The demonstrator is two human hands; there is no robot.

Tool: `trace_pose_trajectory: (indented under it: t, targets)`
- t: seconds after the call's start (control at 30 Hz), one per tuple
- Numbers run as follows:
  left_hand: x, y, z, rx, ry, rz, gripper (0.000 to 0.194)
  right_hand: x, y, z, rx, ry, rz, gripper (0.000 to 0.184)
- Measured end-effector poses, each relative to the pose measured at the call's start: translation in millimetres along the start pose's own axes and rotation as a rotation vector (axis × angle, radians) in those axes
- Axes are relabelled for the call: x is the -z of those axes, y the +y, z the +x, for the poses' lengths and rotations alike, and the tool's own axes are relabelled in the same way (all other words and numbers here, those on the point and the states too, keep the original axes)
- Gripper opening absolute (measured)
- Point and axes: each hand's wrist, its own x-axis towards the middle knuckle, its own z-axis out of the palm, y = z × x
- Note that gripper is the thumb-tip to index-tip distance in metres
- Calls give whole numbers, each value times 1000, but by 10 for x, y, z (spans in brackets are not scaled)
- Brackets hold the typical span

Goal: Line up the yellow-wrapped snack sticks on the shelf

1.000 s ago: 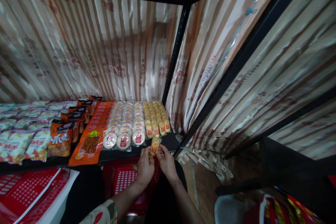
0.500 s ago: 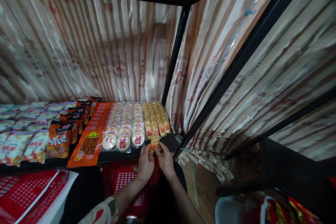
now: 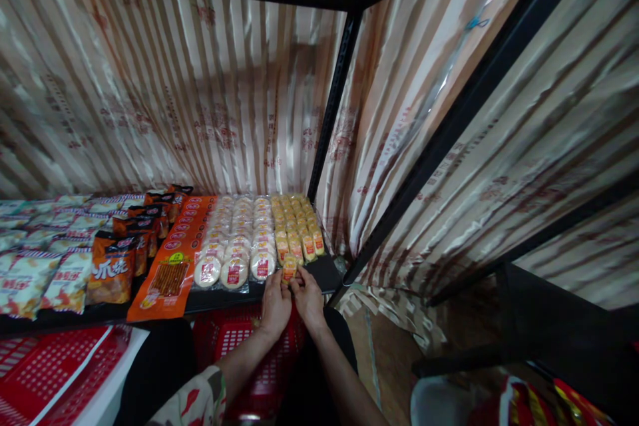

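Note:
Between the fingers of both hands is a small yellow snack packet (image 3: 289, 269) with an orange-red label. My left hand (image 3: 276, 307) grips its left side and my right hand (image 3: 308, 299) its right side, at the front edge of the black shelf (image 3: 327, 273). Right behind it stand rows of matching yellow packets (image 3: 298, 226). To their left lie rows of round white crackers in clear wrap (image 3: 234, 271) with red labels. The fingertips behind the packet are partly hidden.
Further left are an orange sheet-like snack bag (image 3: 167, 273), orange-brown bags (image 3: 110, 266) and pale snack bags (image 3: 30, 279). Below the shelf sit red plastic baskets (image 3: 60, 373). Black metal posts (image 3: 337, 106) and striped, printed sheeting (image 3: 224, 93) enclose the corner.
Both hands have shifted the yellow packet slightly left and up, closer to the front of the yellow rows. The grip looks the same.

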Motion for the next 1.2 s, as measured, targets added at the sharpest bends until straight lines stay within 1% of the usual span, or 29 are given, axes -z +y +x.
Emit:
trace_pose_trajectory:
  t: [0.13, 0.33, 0.47, 0.77, 0.9, 1.03, 1.2]
  targets:
    - [-6, 7, 28, 43, -11, -2, 42, -25, 26, 5, -1, -13, -50, 42]
    - [-47, -10, 57, 47, -15, -4, 43, -3, -20, 18, -18, -18, -85, 41]
    - [-65, -9, 80, 34, -25, -14, 45, 6, -34, 39, -14, -13, -63, 42]
    - [-74, -19, 127, 4, 0, -33, 47, -39, -6, 30, 38, 11, -10, 41]
    - [-73, -19, 138, 18, 8, -35, 47, -61, 19, 31, 43, 8, 2, 42]
    - [-67, 1, 146, 18, -2, -40, 48, -71, 36, 39, 41, -9, 7, 44]
    - [-60, 21, 156, 22, -18, -49, 50, -78, 55, 44, 48, 0, -5, 46]
